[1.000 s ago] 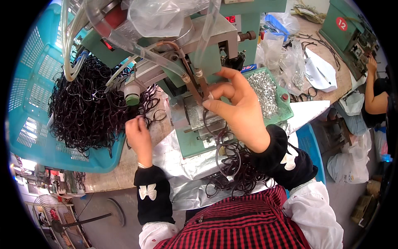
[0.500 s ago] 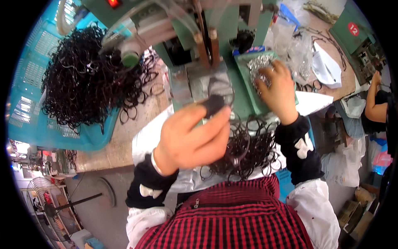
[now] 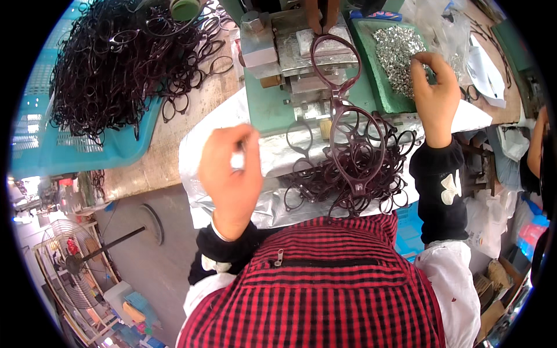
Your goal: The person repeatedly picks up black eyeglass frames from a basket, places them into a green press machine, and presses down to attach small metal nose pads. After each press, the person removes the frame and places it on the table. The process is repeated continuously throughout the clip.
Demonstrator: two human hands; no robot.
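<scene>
A dark plum eyeglass frame (image 3: 332, 145) stretches from the machine's metal fixture (image 3: 290, 43) down over a pile of similar frames (image 3: 400, 159). Whether it rests there or is falling I cannot tell. My left hand (image 3: 231, 177), slightly blurred, is apart from it on the left, above silvery sheeting. Its thumb and index finger curl together; anything pinched between them is hidden. At the right, my right hand (image 3: 438, 90) is over the edge of a green tray (image 3: 387, 103) of small shiny metal parts (image 3: 397, 52). Its fingers are bent into a pinch, and their contents cannot be made out.
A turquoise basket (image 3: 130, 148) heaped with dark frames (image 3: 110, 69) stands at the left of the worktable (image 3: 130, 180). Copper-coloured prongs (image 3: 321, 17) hang over the fixture. White paper (image 3: 486, 69) and clear bags lie at right. Another person's arm (image 3: 538, 136) shows at far right.
My left hand has drawn back left from the fixture, and the black piece in its fingers no longer shows. The eyeglass frame now extends toward me. My right hand has shifted toward the tray's right edge.
</scene>
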